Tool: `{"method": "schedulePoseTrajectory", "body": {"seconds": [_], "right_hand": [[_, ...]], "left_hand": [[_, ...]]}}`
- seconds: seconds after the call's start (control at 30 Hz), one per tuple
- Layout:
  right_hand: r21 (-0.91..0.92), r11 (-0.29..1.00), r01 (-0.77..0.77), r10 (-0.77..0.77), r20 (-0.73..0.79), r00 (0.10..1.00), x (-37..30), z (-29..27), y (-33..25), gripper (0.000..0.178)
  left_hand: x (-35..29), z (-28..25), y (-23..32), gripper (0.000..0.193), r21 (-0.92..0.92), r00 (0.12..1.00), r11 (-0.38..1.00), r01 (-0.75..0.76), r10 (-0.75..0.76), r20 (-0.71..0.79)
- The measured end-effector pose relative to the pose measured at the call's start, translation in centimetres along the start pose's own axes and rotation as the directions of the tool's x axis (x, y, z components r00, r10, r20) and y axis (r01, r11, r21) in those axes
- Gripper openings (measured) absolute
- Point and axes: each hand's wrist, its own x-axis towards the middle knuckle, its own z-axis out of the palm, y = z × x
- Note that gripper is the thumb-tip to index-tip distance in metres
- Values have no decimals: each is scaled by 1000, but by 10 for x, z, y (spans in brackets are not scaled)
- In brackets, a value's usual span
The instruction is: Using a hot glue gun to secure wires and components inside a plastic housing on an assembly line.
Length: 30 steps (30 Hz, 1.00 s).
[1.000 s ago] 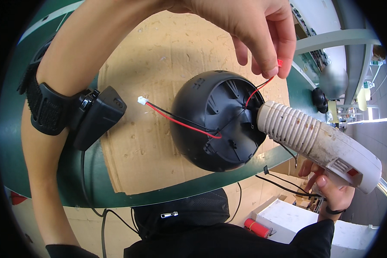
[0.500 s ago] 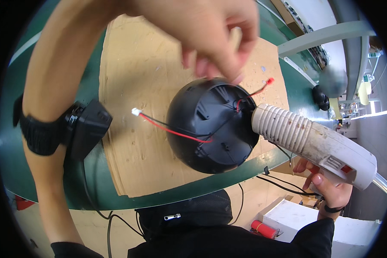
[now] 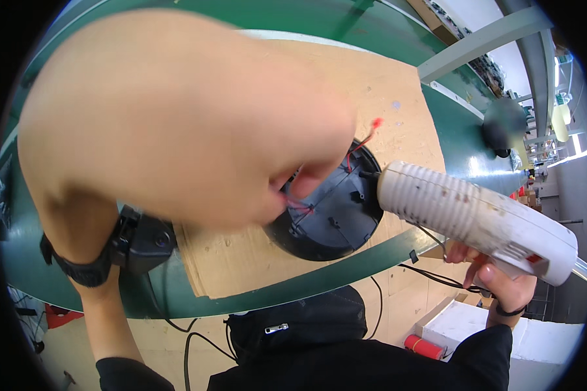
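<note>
A round black plastic shell (image 3: pixel 336 221) lies hollow side up, with ribs and small posts inside. My right hand (image 3: pixel 502 280) grips a stained white hot glue gun (image 3: pixel 463 205) by its handle. The gun's dark nozzle is at the shell's right rim, and a clear glue stick (image 3: pixel 586 270) sticks out of its back end. My left hand (image 3: pixel 287 130), large and blurred, reaches over the shell's left side with fingers curled closed. A red wire (image 3: pixel 300 207) runs from the shell to those fingertips; what they hold is hidden. Another wire ends in a red connector (image 3: pixel 377 123) above the far rim.
Beneath the shell is a cardboard sheet (image 3: pixel 398 143) on a green table (image 3: pixel 463 137). A black device (image 3: pixel 143 241) is strapped to my left wrist. Black cables (image 3: pixel 437 277) hang by the front edge. Lower right are a white box (image 3: pixel 463 319) and a red cylinder (image 3: pixel 424 347).
My left hand has come nearer and down to the left, over the shell's left side, covering the white connector. The glue gun stays at the rim, almost unmoved.
</note>
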Motion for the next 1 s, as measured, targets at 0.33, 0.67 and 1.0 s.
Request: {"method": "schedulePoseTrajectory", "body": {"seconds": [0.33,0.67,1.0], "right_hand": [[-183,475,861,-628,615,477,58,-47,53,84],[-734,383,561,-373,433,820,21,12,-18,57],[-847,491,204,-373,8,928,-31,-30,71,84]], "left_hand": [[17,0,-35,16,-490,762,584,-647,519,-387],[50,-3,-43,21,-587,829,588,-556,437,-348],[11,-6,-22,23,-388,893,832,-397,252,-374]]}}
